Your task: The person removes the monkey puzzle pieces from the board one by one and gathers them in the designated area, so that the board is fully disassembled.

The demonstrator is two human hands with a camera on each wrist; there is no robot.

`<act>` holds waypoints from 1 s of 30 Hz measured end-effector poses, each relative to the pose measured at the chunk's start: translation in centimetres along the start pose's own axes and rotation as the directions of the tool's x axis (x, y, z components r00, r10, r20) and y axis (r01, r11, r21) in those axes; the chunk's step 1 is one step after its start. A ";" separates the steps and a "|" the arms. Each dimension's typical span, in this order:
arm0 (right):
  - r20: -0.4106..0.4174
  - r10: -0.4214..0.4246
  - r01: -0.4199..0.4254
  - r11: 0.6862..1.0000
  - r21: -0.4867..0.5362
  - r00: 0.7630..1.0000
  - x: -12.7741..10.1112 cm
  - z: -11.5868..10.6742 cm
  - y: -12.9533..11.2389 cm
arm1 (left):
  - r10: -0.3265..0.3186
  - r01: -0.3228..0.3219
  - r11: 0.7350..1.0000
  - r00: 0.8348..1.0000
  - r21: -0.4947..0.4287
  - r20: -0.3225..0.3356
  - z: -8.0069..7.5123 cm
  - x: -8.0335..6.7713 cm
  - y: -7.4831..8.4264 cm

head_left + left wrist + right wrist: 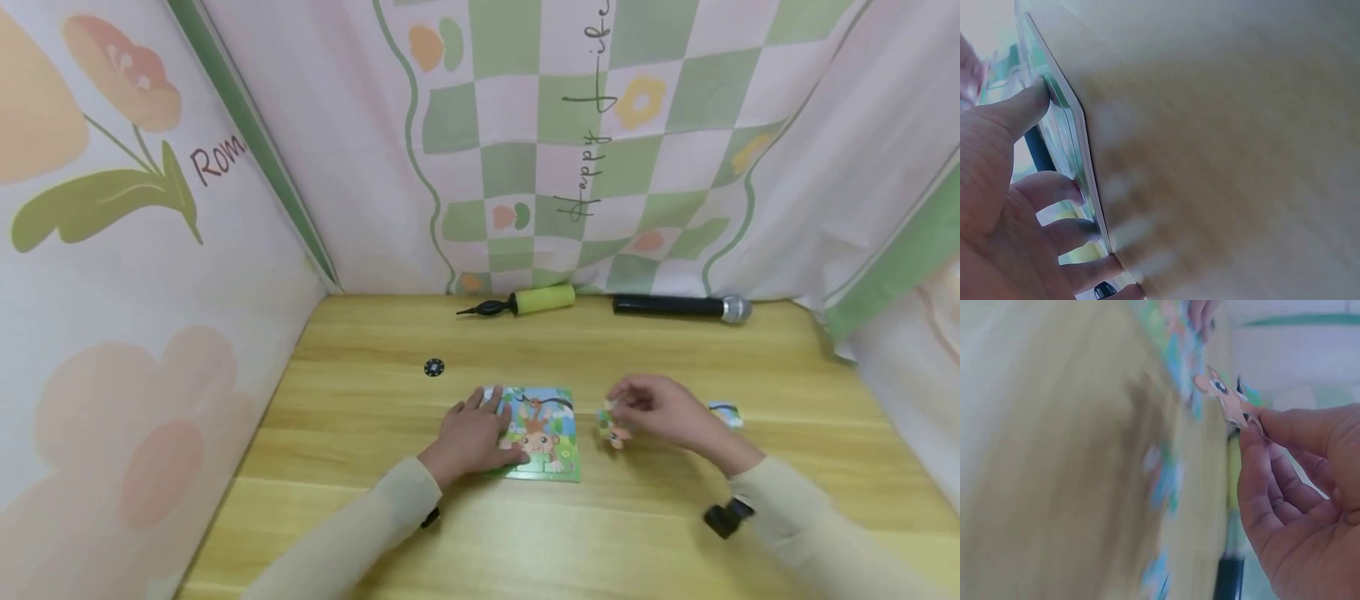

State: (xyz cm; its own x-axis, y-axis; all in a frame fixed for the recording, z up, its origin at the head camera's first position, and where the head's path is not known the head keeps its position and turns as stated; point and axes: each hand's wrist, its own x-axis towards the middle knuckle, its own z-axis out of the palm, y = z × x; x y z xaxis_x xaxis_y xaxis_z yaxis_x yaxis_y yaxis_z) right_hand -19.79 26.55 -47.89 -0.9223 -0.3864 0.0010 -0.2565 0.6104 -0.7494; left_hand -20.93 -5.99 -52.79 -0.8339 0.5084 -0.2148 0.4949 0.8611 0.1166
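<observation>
My left hand [471,435] rests on the left side of a jigsaw puzzle [558,425] with a monkey picture. In the left wrist view, the thumb [1025,106] touches the puzzle's face and the other fingers spread along its edge. My right hand [663,408] is raised just right of the puzzle, pinching a puzzle piece [617,437] between thumb and fingertips. A monkey's eye is printed on this piece [1225,394] in the right wrist view. Beyond the right wrist lies a loose puzzle piece [726,413] on the table.
Farther back on the wooden table [360,392] lies a round black chip [434,367]. A green hand pump [543,299] and a black microphone [675,307] lie along the rear edge by the checked curtain [510,167]. Blurred loose pieces [1163,478] show in the right wrist view.
</observation>
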 end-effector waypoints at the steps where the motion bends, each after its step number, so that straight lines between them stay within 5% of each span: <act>1: 0.007 0.007 -0.007 1.000 -0.008 1.000 -1.0 -0.6 0.7 | -0.001 0.001 1.000 1.000 0.001 0.002 0.0 0.0 0.1; 11: 0.046 0.205 -0.206 0.979 0.012 0.978 -7.5 -3.6 4.9 | -0.004 0.004 1.000 1.000 -0.023 0.018 -0.3 -0.3 0.3; 15: 0.002 0.244 -0.243 0.969 -0.053 0.970 -7.9 -3.5 5.7 | -0.004 0.004 0.999 1.000 -0.032 0.018 -0.4 -0.3 0.4; 30: -0.081 0.186 -0.198 0.967 -0.163 0.979 -7.4 -2.5 6.4 | 0.019 -0.020 0.999 1.000 -0.037 -0.009 -0.2 -0.6 0.3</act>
State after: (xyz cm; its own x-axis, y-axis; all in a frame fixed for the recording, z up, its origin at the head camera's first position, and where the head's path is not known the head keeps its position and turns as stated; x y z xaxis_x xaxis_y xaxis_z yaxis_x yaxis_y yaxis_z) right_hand -15.29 35.04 -51.08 -0.9744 -0.2082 -0.0849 -0.1127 0.7790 -0.6168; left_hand -20.30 -6.00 -52.39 -0.8265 0.5250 -0.2033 0.5018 0.8506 0.1569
